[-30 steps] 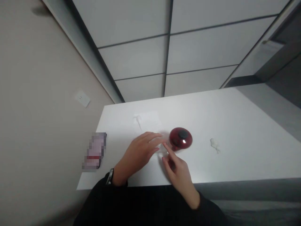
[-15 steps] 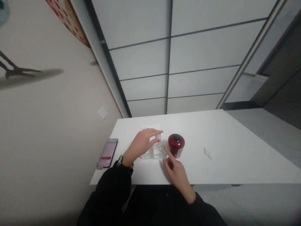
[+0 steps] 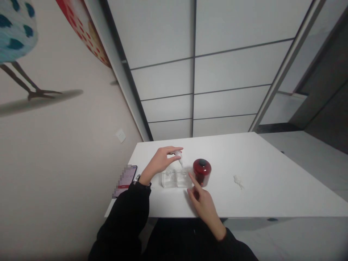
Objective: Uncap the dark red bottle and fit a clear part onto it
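A phone (image 3: 127, 177) lay at the table's (image 3: 263, 195) left edge. Right of it, the left hand (image 3: 160, 161) was narrowed in a pinch, thumb and fingers holding a small whitish, see-through piece (image 3: 177, 154) at their tips. The piece's narrow end pointed down and slightly right, above the far side of a clear two-part container (image 3: 176, 180), which sat to the near right of that hand. Just right of the container stood a red jar (image 3: 201, 174) with a dark top. Nearer, the right hand (image 3: 204, 203) seemed to hold nothing, thumb apart from the straight index finger, whose tip met the container's right end in view; I cannot tell if they touched. Farther right lay a pale scrap (image 3: 238, 181).
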